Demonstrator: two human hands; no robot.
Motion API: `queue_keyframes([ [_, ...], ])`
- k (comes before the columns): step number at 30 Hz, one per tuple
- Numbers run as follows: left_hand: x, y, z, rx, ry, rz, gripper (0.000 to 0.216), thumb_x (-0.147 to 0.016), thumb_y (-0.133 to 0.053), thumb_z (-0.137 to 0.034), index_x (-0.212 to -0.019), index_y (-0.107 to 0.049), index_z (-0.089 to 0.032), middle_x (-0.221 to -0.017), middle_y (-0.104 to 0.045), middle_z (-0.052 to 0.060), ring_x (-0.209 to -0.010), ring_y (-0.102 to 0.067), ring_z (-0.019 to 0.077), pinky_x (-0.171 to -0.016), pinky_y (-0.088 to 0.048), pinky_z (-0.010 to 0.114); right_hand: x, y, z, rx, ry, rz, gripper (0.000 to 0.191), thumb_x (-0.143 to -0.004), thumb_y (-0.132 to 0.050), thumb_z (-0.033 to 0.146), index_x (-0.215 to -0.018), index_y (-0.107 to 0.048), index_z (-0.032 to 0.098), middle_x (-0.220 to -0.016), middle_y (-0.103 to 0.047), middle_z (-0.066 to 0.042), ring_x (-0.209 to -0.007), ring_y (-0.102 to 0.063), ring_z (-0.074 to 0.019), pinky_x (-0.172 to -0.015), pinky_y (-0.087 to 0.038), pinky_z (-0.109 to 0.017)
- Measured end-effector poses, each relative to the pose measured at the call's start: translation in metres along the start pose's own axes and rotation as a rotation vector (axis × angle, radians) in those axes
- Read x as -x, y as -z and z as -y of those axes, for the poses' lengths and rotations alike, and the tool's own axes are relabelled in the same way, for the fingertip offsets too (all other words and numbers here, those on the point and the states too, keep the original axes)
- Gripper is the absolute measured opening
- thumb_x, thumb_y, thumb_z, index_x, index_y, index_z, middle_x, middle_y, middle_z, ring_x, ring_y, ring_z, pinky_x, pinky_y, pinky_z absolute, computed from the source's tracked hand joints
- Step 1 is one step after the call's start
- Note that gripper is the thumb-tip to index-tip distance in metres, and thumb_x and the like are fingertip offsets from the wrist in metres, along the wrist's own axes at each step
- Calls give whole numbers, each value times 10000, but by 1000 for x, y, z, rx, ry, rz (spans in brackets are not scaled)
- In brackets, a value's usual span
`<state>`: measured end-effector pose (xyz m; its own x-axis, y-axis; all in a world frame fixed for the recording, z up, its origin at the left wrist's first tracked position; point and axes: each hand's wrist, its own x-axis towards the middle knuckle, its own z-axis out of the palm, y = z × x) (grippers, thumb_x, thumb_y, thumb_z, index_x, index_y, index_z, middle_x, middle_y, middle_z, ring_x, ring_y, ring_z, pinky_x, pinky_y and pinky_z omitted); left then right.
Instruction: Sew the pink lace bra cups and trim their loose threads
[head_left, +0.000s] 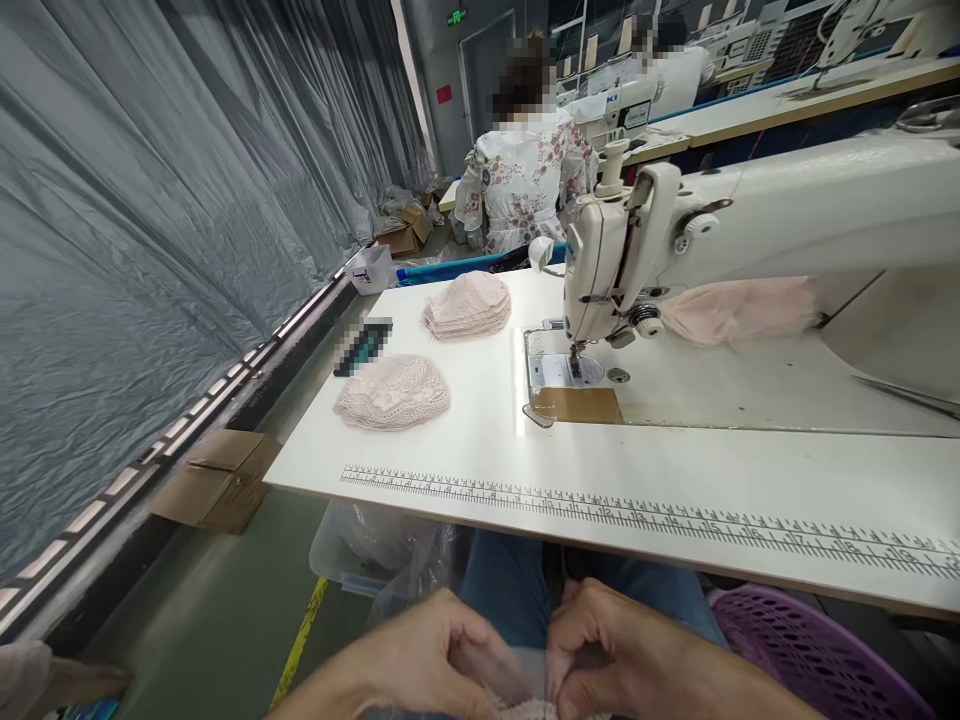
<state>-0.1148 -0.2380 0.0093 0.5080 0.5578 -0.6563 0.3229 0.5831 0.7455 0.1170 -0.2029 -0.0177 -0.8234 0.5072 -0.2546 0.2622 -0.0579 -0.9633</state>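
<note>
Low in the head view, over my lap, my left hand [442, 650] and my right hand [600, 640] are close together. Between them is a pale pink lace piece [529, 710], cut off by the bottom edge of the view. The thumb and fingers of each hand are curled and closed on its edge. On the sewing table [480, 440] above lie a stack of pale pink lace pieces [394, 392] and a second stack [469, 303] farther back. A white sewing machine [600, 260] stands to the right of both stacks, its needle area bare of fabric.
A printed ruler [600, 508] runs along the table's front edge. Peach fabric [742, 310] lies behind the machine arm. Below are a purple basket [810, 650], a clear plastic bin [352, 545] and a cardboard box [217, 480]. A person in a floral top [525, 175] sits ahead.
</note>
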Motion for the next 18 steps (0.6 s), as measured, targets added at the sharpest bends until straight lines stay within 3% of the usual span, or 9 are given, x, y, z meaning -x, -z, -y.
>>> queue_keyframes([
  [3,-9,-7,1,-63,4,-18,445,-470,-887,-409,-828,-785,-165,-573,-639,-29,-517,-470,66,-528,-397,147,-3,3,-3,-36,-8,35,117,-684,-760,244,-741,-777,144,-560,-615,18,-545,-520,-94,-493,-342,-172],
  [7,-14,-8,3,-88,-30,-4,392,-539,-846,-437,-819,-788,-168,-589,-661,-4,-516,-488,74,-544,-413,157,3,13,-16,-136,-16,129,283,-715,-748,387,-765,-773,109,-533,-560,20,-502,-466,-77,-469,-330,-172],
  [11,-10,0,7,-74,-31,-4,396,-511,-860,-441,-790,-788,-169,-615,-680,17,-539,-531,91,-568,-440,170,12,18,-32,-277,-37,164,402,-581,-847,422,-830,-765,117,-601,-588,19,-553,-498,-88,-513,-377,-176],
  [14,-6,4,10,-46,11,-53,380,-489,-865,-441,-741,-787,-168,-598,-673,23,-536,-547,109,-566,-452,197,16,13,-43,-375,-5,115,471,-482,-899,404,-850,-753,150,-712,-630,17,-672,-549,-117,-614,-411,-195],
  [18,-4,7,16,0,19,-133,350,-453,-874,-429,-659,-777,-163,-545,-638,14,-500,-503,96,-533,-409,201,16,1,-52,-510,68,39,527,-508,-876,479,-918,-712,191,-899,-663,-8,-903,-584,-184,-780,-418,-260],
])
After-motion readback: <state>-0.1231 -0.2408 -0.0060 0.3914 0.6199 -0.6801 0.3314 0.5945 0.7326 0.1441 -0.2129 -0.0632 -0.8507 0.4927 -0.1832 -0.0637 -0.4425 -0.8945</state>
